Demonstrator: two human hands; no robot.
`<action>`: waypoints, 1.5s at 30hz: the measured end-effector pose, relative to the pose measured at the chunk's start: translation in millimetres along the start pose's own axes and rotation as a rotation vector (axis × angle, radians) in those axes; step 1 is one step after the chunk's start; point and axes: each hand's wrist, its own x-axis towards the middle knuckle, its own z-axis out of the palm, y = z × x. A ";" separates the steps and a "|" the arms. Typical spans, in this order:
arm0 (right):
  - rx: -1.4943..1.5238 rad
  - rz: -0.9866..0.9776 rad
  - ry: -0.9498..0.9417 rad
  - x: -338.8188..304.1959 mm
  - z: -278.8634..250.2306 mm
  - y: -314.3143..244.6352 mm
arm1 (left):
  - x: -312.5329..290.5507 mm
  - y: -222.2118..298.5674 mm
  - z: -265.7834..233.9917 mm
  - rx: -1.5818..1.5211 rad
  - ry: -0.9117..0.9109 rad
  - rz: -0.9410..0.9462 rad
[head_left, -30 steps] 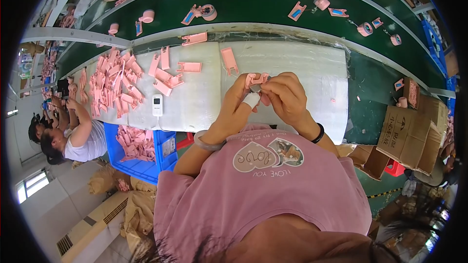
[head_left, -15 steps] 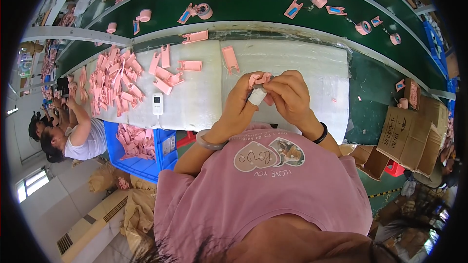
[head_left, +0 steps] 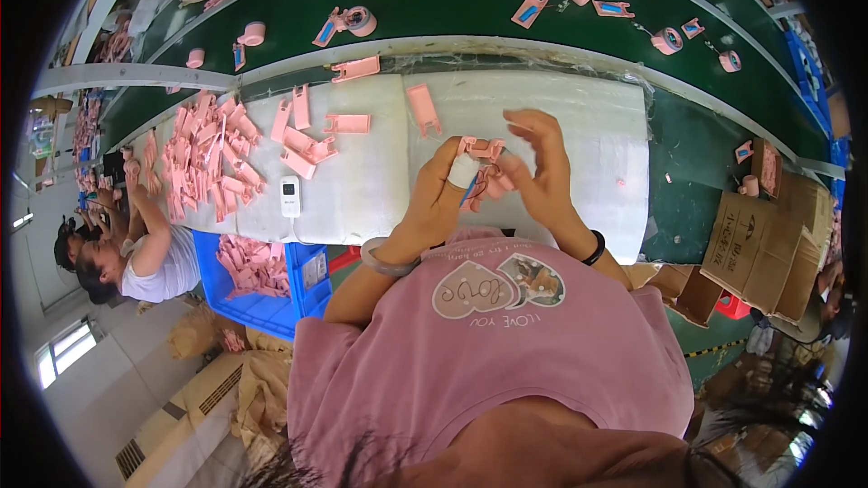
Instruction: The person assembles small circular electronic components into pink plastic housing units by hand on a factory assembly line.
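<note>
Above the near part of the padded worktop, my left hand (head_left: 432,203) grips a pink plastic housing (head_left: 485,147), its thumb wrapped in white. Beneath the housing, a strip of blue and more pink plastic show, partly hidden by the fingers. My right hand (head_left: 550,185) is just to the right, fingers apart and stretched upward, the thumb side blurred close to the housing. Whether it touches the part I cannot tell. Beyond my left hand lies a single pink housing (head_left: 423,110) on the white padding (head_left: 384,190).
A heap of pink housings (head_left: 203,149) covers the worktop's left, with a white handheld device (head_left: 289,196) beside it. Below stands a blue bin (head_left: 312,285). Pink assemblies (head_left: 360,22) ride a green conveyor (head_left: 434,4). Cardboard boxes (head_left: 746,244) stand right; a co-worker (head_left: 158,248) sits left.
My right hand has come off the part, its fingers opening and lifting. The housing stays in my left hand, now more exposed. Pieces on the conveyor have shifted slightly left in view.
</note>
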 end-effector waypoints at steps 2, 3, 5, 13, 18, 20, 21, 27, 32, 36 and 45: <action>0.674 0.524 -0.102 -0.5 -0.9 17.4 | 2.6 -4.1 -2.1 -0.030 -0.024 0.025; 0.670 0.693 -0.291 -1.0 -6.5 22.4 | 3.8 -5.7 -3.7 -0.059 -0.035 0.050; 0.703 0.703 -0.286 -5.6 -5.0 25.2 | 5.6 -2.9 -5.5 -0.030 -0.040 0.037; -0.017 0.155 -0.004 13.5 -9.3 6.2 | 19.8 -16.4 -18.5 -0.006 0.299 -0.113; -0.158 0.071 -0.030 19.9 -11.2 1.5 | 23.2 -27.4 -31.3 -0.030 0.275 -0.180; -0.163 0.097 -0.041 20.7 -11.1 3.4 | 26.2 -27.8 -31.4 -0.047 0.271 -0.210; -0.163 0.098 -0.036 21.6 -10.7 4.4 | 27.4 -29.3 -32.9 -0.044 0.267 -0.212; -0.186 0.081 -0.031 26.0 -9.7 12.6 | 35.3 -32.2 -39.4 -0.050 0.254 -0.263; -0.126 0.188 -0.081 27.1 -6.9 19.8 | 43.2 -36.0 -44.6 -0.050 0.236 -0.273; -0.162 0.222 -0.098 32.4 -5.0 24.9 | 51.5 -41.7 -56.1 -0.047 0.180 -0.307; -0.177 0.221 -0.094 51.9 5.4 56.4 | 77.5 -65.6 -83.4 -0.091 0.219 -0.299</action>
